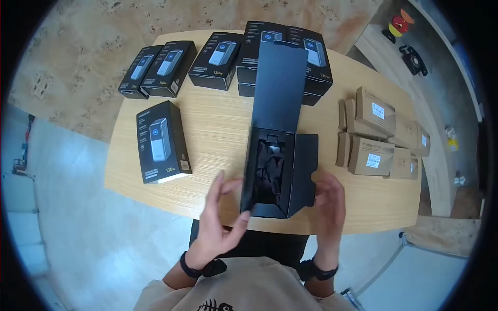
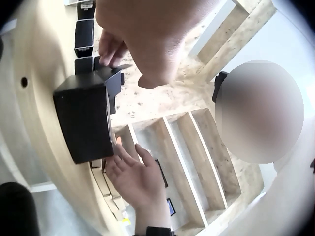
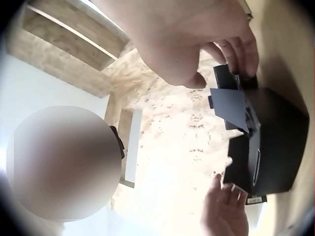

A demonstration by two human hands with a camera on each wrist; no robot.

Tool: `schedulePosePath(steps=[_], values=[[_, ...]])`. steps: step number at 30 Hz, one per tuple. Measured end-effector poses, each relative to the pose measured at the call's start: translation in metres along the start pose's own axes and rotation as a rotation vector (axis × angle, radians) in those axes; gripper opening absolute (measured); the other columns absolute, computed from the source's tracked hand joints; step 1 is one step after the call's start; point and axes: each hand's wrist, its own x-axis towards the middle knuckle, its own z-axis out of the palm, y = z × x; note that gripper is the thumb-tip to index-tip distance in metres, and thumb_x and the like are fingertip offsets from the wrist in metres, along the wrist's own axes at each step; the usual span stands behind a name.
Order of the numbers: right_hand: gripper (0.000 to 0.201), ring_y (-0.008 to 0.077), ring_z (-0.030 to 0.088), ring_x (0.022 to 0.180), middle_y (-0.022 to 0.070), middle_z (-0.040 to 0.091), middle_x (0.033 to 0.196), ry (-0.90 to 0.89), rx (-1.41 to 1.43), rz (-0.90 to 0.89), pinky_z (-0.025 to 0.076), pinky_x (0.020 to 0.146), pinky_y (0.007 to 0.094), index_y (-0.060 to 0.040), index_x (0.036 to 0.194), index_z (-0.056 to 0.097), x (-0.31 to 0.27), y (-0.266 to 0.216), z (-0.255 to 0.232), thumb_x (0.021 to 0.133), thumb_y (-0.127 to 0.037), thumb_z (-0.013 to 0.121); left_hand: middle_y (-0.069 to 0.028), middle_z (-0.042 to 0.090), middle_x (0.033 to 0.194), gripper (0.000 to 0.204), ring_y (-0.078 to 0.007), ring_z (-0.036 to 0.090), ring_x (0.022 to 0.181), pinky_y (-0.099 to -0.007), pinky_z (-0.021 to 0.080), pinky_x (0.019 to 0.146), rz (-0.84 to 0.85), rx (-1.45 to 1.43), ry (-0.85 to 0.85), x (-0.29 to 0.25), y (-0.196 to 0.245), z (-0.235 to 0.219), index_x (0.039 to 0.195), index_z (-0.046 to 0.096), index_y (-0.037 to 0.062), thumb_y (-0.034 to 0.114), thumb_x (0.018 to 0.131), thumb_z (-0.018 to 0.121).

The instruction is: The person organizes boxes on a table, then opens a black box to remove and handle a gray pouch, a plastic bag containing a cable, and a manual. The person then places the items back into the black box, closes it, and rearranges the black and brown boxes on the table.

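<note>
A black box (image 1: 270,171) stands open on the wooden table, its long lid raised away from the person and a side flap (image 1: 304,168) spread to the right. Dark contents (image 1: 271,168) lie inside; what they are cannot be told. The left hand (image 1: 218,230) is at the box's near left side, fingers apart, thumb by the near corner; contact is unclear. Beside the right flap is the right hand (image 1: 330,202), its fingers loosely bent. The left wrist view has the box (image 2: 83,120) between both hands; the right wrist view shows the right hand (image 3: 192,39) above the box (image 3: 280,142).
A closed black box (image 1: 161,142) lies to the left on the table (image 1: 212,119). Several more black boxes (image 1: 218,57) line the far edge. Brown cartons (image 1: 371,155) are stacked at the right. Shelves beyond hold a dark telephone (image 1: 413,59) and a colourful figure (image 1: 399,25).
</note>
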Motion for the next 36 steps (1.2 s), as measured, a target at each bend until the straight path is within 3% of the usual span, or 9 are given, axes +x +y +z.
schedulePosePath(steps=[1,5,7,16,20,22,26,28,36], values=[[0.052,0.0186,0.059,0.116,0.0101,0.057,0.14,-0.013,-0.422,-0.111,0.05,0.096,0.0354,-0.0004,0.15,0.048,-0.01,0.003,0.015,0.105,-0.021,0.065,-0.0258,0.062,0.141,0.09,-0.038,0.062,0.129,-0.0469,0.043,0.113,0.029,-0.003,-0.033,-0.002,0.003,0.005,0.163,0.024,-0.0064,0.01,0.089,0.074],[0.051,0.0223,0.058,0.116,0.0122,0.058,0.137,-0.203,-0.601,-0.152,0.05,0.096,0.0359,-0.0017,0.146,0.054,-0.013,0.001,0.033,0.101,-0.021,0.069,-0.0242,0.055,0.149,0.085,-0.0416,0.051,0.139,-0.0489,0.037,0.116,0.073,0.089,-0.165,0.004,0.012,0.02,0.158,0.034,-0.0058,0.019,0.089,0.076],[0.047,0.0293,0.062,0.111,0.0156,0.058,0.129,-0.378,-1.115,-0.421,0.052,0.094,0.0384,-0.0042,0.138,0.063,-0.001,-0.005,0.037,0.095,-0.017,0.074,-0.0217,0.052,0.151,0.082,-0.0396,0.048,0.142,-0.0504,0.035,0.118,0.157,0.223,-0.196,0.004,0.012,0.027,0.157,0.039,-0.0036,0.027,0.09,0.076],[0.04,0.0341,0.067,0.105,0.0154,0.059,0.12,-0.389,-1.328,-0.424,0.056,0.09,0.0423,-0.0059,0.127,0.068,0.013,-0.008,0.052,0.088,-0.003,0.075,-0.0131,0.056,0.151,0.059,-0.0346,0.05,0.14,-0.0515,0.04,0.113,0.289,0.429,-0.184,-0.007,-0.016,0.039,0.141,0.066,0.0124,0.034,0.087,0.076],[0.048,0.0289,0.068,0.104,0.0151,0.06,0.123,-0.397,-1.284,-0.367,0.057,0.09,0.0391,-0.0049,0.135,0.063,0.035,-0.016,0.058,0.089,0.001,0.072,-0.0109,0.058,0.148,0.056,-0.0323,0.051,0.139,-0.0504,0.041,0.113,0.301,0.454,-0.16,-0.003,-0.013,0.039,0.138,0.069,0.013,0.035,0.087,0.078],[0.063,0.0211,0.068,0.105,0.0165,0.059,0.136,-0.187,-0.865,-0.274,0.057,0.089,0.0348,-0.004,0.15,0.05,0.054,-0.003,0.051,0.09,0.005,0.067,-0.0092,0.06,0.147,0.055,-0.0306,0.052,0.139,-0.0495,0.041,0.113,0.293,0.461,-0.176,-0.002,-0.012,0.037,0.138,0.069,0.0136,0.035,0.088,0.078],[0.076,0.0149,0.066,0.102,0.0177,0.055,0.148,-0.15,-0.754,-0.295,0.056,0.088,0.0302,-0.0029,0.161,0.035,0.086,0.002,0.055,0.091,0.007,0.064,-0.0076,0.06,0.147,0.055,-0.0298,0.051,0.139,-0.0488,0.04,0.113,0.3,0.454,-0.175,-0.004,-0.017,0.036,0.138,0.07,0.0149,0.037,0.088,0.078],[0.08,0.0126,0.063,0.096,0.0177,0.051,0.154,-0.232,-0.463,-0.166,0.054,0.084,0.0274,-0.0021,0.164,0.03,0.093,0.002,0.062,0.092,0.007,0.063,-0.0055,0.06,0.147,0.057,-0.0279,0.051,0.14,-0.0484,0.038,0.114,0.345,0.466,-0.164,-0.003,-0.021,0.035,0.14,0.069,0.0165,0.039,0.088,0.078],[0.058,0.0083,0.059,0.091,0.0114,0.057,0.145,-0.202,-0.405,-0.092,0.048,0.077,0.0241,-0.0019,0.157,0.044,0.089,-0.007,0.068,0.101,-0.007,0.057,-0.0036,0.059,0.148,0.06,-0.0258,0.051,0.14,-0.0491,0.037,0.114,0.335,0.505,-0.188,-0.002,-0.02,0.034,0.143,0.068,0.0188,0.039,0.087,0.079]])
